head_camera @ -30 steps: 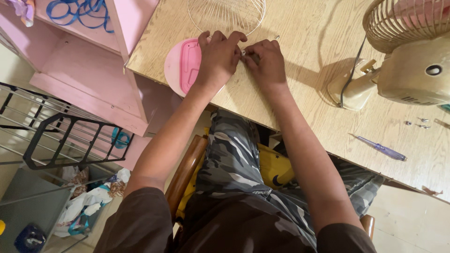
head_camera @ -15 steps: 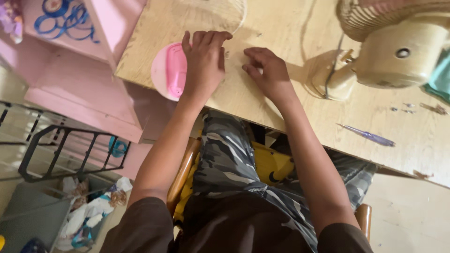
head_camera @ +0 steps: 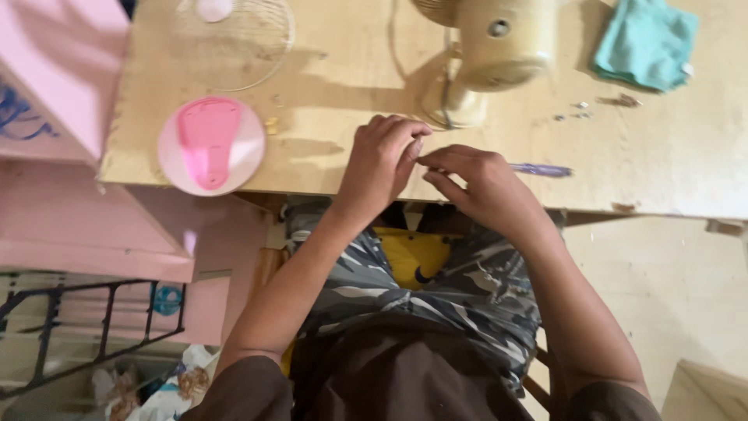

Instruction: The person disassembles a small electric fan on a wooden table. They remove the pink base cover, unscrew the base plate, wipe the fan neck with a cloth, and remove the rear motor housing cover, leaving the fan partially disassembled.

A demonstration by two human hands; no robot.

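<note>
My left hand (head_camera: 379,160) and my right hand (head_camera: 481,181) meet fingertip to fingertip over the front edge of the wooden table (head_camera: 351,86), above my lap. The fingers of both are curled into a pinch. Whatever sits between them is too small and blurred to make out. A purple-handled screwdriver (head_camera: 543,169) lies on the table just right of my right hand. A cream table fan (head_camera: 487,47) stands directly behind the hands.
A round pink plate with a pink plastic piece (head_camera: 210,144) lies at the table's left, and a wire fan grille (head_camera: 234,43) sits behind it. Small screws (head_camera: 575,111) and a teal cloth (head_camera: 645,43) are at the back right. A pink shelf (head_camera: 54,86) and black rack (head_camera: 78,327) stand left.
Both hands have left the pink plate and the grille and come together near the table's front edge by the fan base. The view has swung right, showing the teal cloth.
</note>
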